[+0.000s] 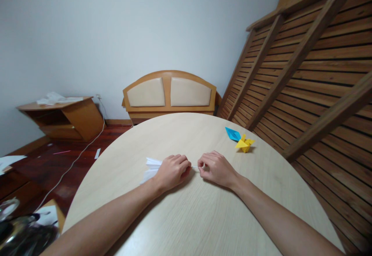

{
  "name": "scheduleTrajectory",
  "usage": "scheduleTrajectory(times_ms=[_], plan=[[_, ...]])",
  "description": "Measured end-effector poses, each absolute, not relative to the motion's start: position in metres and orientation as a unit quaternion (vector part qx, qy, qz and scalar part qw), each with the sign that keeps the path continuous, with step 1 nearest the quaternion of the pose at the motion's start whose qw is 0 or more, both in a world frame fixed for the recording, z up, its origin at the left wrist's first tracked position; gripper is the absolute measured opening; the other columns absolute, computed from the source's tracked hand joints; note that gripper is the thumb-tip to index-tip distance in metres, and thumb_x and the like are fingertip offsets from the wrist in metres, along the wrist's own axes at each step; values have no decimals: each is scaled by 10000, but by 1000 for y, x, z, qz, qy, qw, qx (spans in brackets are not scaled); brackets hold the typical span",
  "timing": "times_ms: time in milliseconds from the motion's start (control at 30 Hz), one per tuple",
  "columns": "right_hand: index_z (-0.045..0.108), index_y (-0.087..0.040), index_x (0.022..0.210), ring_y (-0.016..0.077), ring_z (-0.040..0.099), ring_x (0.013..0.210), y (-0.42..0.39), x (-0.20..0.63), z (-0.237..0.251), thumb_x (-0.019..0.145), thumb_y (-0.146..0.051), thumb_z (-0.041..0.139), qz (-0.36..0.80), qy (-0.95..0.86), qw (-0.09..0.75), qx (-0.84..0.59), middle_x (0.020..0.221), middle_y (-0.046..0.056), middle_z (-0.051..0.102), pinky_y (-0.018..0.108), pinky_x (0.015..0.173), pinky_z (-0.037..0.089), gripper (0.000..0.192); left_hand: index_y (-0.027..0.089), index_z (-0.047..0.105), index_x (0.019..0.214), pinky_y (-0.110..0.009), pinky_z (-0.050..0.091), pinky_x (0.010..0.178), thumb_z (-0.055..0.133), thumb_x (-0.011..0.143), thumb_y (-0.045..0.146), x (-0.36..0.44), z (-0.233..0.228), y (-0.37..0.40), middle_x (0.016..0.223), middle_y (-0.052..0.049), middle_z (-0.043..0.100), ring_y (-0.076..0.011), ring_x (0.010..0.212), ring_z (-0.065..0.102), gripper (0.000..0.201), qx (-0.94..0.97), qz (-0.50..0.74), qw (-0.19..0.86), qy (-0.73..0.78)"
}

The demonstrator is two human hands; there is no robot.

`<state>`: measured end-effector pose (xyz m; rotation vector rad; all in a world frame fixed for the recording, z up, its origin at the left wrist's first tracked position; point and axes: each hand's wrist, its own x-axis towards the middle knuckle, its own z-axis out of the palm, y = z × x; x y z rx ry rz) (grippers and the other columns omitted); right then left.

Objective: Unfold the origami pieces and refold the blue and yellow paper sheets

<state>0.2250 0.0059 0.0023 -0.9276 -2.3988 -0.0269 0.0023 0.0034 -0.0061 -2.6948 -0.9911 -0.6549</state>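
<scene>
Your left hand (172, 170) presses, curled, on folded white paper (151, 169) lying left–right on the pale wooden tabletop (197, 217); your right hand (216, 169) pinches its narrow right tip, which lies between both hands.

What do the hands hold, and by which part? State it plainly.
Both hands hold one folded white paper on the round table. The left hand covers its middle; the right hand pinches its thin pointed end between the fingertips.
</scene>
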Motion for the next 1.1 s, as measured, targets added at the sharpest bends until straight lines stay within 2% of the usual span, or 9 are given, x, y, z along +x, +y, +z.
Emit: scheduleTrajectory(times_ms=[500,733,1100], plan=[[598,-195,764,152,567,682,8,236,7,751,-87,601,-2,-890,281,-359,732,-6,647,293,733,377,109,176,602,864,-280,463,645,518,876,151,0,-7,7,830,-47,632,-158,737,584,88,-909,-219,94,-342],[613,-201,830,168,606,751,1,223,5,805,-136,625,-2,-898,276,-343,794,8,675,303,745,384,70,180,605,866,-272,452,642,526,881,172,4,-6,4,831,-46,640,-161,746,592,81,-911,-217,99,-335],[608,-192,803,164,591,722,3,221,6,797,-99,609,-13,-899,266,-348,766,8,665,297,723,372,94,177,598,878,-282,453,644,548,874,167,5,-7,4,839,-36,640,-168,754,587,51,-911,-210,98,-340]])
